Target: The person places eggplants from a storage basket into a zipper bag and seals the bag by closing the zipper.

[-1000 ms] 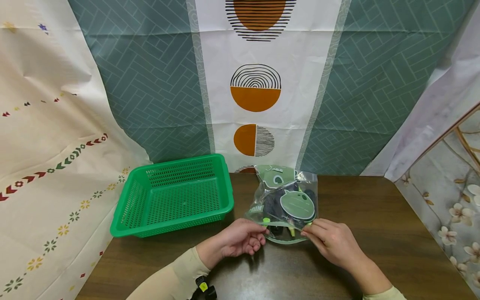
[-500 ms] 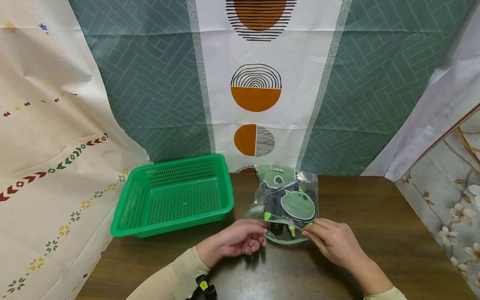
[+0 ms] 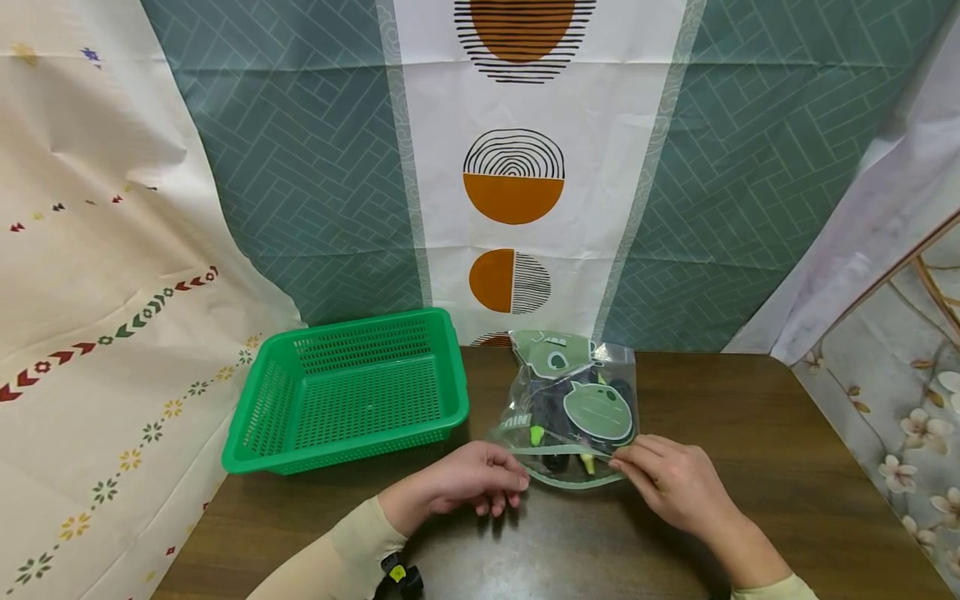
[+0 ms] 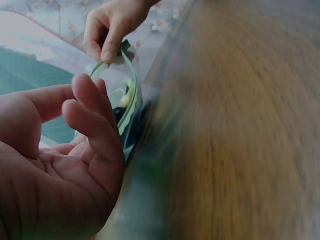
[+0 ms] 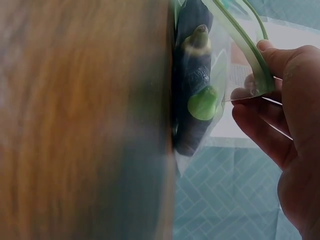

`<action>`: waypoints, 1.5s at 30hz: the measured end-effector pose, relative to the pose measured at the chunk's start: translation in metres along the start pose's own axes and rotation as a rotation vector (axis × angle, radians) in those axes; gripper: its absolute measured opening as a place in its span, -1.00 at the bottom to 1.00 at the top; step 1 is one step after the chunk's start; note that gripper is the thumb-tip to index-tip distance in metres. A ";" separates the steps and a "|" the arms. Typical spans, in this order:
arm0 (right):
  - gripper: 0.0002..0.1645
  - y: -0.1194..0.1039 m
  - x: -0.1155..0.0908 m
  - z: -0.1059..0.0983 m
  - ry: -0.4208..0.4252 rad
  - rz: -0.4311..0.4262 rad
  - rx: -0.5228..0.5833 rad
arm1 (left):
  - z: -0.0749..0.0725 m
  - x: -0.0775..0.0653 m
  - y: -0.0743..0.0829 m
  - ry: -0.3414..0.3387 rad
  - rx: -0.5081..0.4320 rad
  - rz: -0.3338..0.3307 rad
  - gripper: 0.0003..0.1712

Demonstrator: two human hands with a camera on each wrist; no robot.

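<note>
A clear zip bag (image 3: 540,400) with green cartoon prints lies on the table, its mouth toward me and parted. Inside are several dark, glossy, long vegetables (image 5: 192,70) with pale green stem ends, which look like eggplants. My right hand (image 3: 671,483) pinches the bag's right mouth corner between thumb and fingers; the right wrist view shows the green zip strip (image 5: 257,75) in that grip. At the left end of the mouth is my left hand (image 3: 476,483), its fingers loosely bent with nothing gripped. In the left wrist view its fingers overlap part of the bag's mouth.
A green perforated plastic basket (image 3: 367,400) stands left of the bag, with nothing in it. The brown wooden table (image 3: 570,550) meets a patterned cloth backdrop (image 3: 517,200) just behind the bag. More cloth (image 3: 112,333) hangs along the left side.
My left hand has drawn slightly left and toward me, away from the bag's mouth, its fingers loosening. The right hand keeps its pinch on the corner. The bag's front edge has shifted slightly.
</note>
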State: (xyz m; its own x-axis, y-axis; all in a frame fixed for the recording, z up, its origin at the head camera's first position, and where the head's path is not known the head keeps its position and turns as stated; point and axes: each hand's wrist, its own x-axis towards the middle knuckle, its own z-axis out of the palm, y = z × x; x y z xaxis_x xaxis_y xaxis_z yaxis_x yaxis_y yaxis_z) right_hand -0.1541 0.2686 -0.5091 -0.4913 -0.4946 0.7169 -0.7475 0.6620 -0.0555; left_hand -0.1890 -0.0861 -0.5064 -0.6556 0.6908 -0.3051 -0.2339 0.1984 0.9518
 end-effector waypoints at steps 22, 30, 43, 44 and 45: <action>-0.50 0.005 -0.002 -0.006 -0.024 0.058 -0.011 | -0.019 -0.018 -0.002 0.316 0.782 0.221 -0.74; -0.54 0.007 -0.003 -0.005 -0.008 0.051 0.000 | -0.017 -0.020 -0.005 0.539 1.076 0.216 -0.66; -0.51 0.008 -0.002 -0.006 -0.011 0.056 -0.017 | -0.027 -0.011 -0.011 0.382 0.849 0.278 -0.41; -0.51 0.008 -0.002 -0.006 -0.012 0.057 -0.018 | -0.027 -0.011 -0.012 0.370 0.817 0.272 -0.42; -0.51 0.008 -0.002 -0.006 -0.014 0.059 -0.019 | -0.028 -0.011 -0.011 0.359 0.783 0.264 -0.43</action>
State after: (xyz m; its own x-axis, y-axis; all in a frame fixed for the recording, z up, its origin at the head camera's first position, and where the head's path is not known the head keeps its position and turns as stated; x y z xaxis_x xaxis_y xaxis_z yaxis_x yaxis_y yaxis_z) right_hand -0.1560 0.2782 -0.5072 -0.5401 -0.4623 0.7032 -0.7087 0.7006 -0.0837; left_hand -0.1991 -0.1148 -0.5148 -0.8344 0.5479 0.0603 0.4261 0.5717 0.7012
